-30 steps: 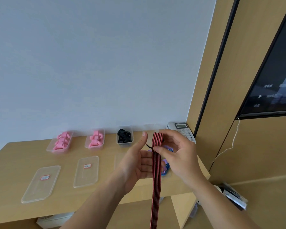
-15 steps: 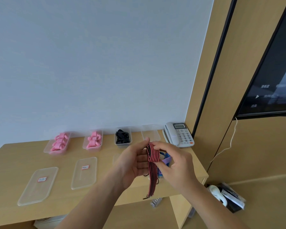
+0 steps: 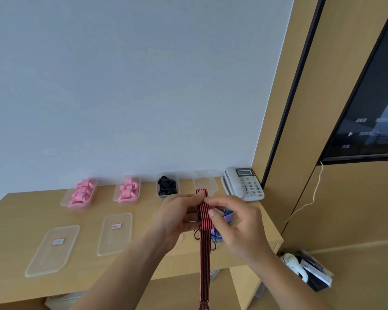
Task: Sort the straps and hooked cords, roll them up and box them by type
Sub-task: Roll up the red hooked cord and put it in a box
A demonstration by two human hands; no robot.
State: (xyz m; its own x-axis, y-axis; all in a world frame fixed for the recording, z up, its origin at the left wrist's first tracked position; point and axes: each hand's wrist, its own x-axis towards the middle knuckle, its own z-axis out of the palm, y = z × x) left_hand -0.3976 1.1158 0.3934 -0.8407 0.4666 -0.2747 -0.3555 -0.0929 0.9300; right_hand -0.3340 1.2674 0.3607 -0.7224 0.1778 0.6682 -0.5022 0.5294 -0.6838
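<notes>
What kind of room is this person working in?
Probably an office or meeting room: a corded desk phone sits on a plain wooden counter against a bare wall, and a large wall-mounted screen hangs to the right, set in wood panelling.

Head-worn view, forward and down, near desk

Two bare forearms are showing from the lower edge of the view, with no sleeves, watch or rings covering them. The left hand and right hand are wearing no gloves, fingernails trimmed short and unpainted.
</notes>
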